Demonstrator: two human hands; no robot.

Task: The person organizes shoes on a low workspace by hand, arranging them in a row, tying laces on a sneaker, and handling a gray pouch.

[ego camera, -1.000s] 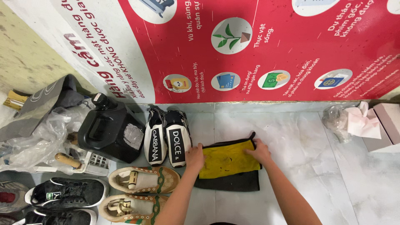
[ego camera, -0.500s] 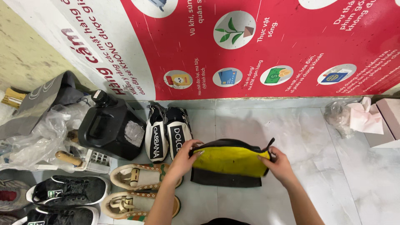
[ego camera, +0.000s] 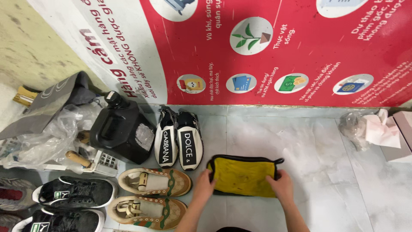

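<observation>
the yellow folded cloth with black edging (ego camera: 243, 176) lies flat on the pale marble floor (ego camera: 326, 159), at about five o'clock from the black-and-white slip-on shoes (ego camera: 178, 141). the left hand (ego camera: 204, 184) has its grip pinched on the cloth's nine o'clock edge; the right hand (ego camera: 281, 185) has its grip closed over the four o'clock corner. the beige sneakers (ego camera: 152, 193) sit at nine o'clock of the left hand.

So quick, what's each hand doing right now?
Left hand: gripping the left edge of the folded yellow cloth with black trim.
Right hand: gripping its right edge.
</observation>
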